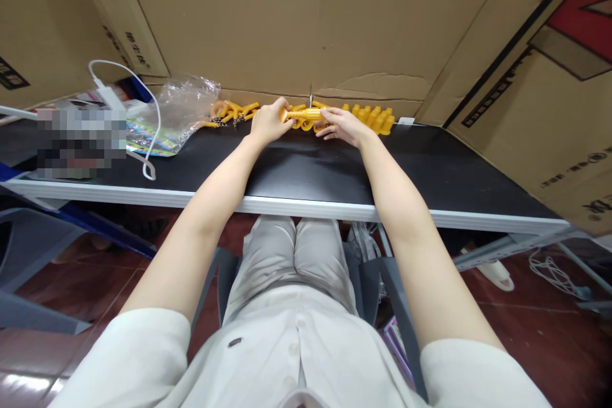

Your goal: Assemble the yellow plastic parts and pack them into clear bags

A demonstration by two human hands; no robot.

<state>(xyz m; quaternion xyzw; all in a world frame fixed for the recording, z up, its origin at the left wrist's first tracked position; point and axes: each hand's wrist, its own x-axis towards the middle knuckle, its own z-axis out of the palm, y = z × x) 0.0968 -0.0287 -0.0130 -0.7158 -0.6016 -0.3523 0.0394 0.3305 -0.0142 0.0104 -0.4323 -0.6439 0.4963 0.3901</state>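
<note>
Both hands are closed on a yellow plastic piece (313, 115) that lies level between them, a thin stem at its left and a thicker ridged body at its right. My left hand (270, 120) grips the stem end. The fingers of my right hand (345, 125) pinch the thick end. Behind and below it are several yellow rings (306, 125), partly hidden by the hands. Left of my left hand lies a heap of yellow branching parts (235, 109) with small metal chains. Beyond my right hand, several yellow ridged pieces (370, 118) stand close together in rows.
A clear plastic bag (189, 105) and coloured printed packaging (157, 140) lie on the left of the black table (306, 169). A white cable (155, 115) loops over there. Cardboard walls (315, 25) close off the back and sides.
</note>
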